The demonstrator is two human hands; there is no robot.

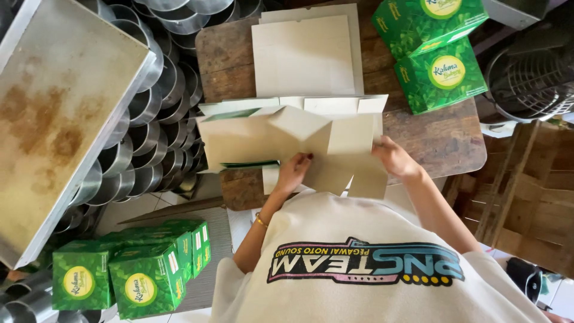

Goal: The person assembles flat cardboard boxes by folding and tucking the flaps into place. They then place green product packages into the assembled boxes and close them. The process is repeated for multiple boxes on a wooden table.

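While both hands grip it, a flat carton blank [287, 140] lies half-folded on the wooden worktop [442, 140].

Largest is a stained metal tray [60, 119] at the left, over stacked round metal tins [152, 113]. More flat blanks [305, 54] lie at the worktop's far side, beside two folded green boxes [433, 54]; other green boxes [128, 272] stand low on the left. The left hand [293, 173] has its fingers closed on the blank's near edge, and the right hand [394, 158] pinches a flap at its right end.
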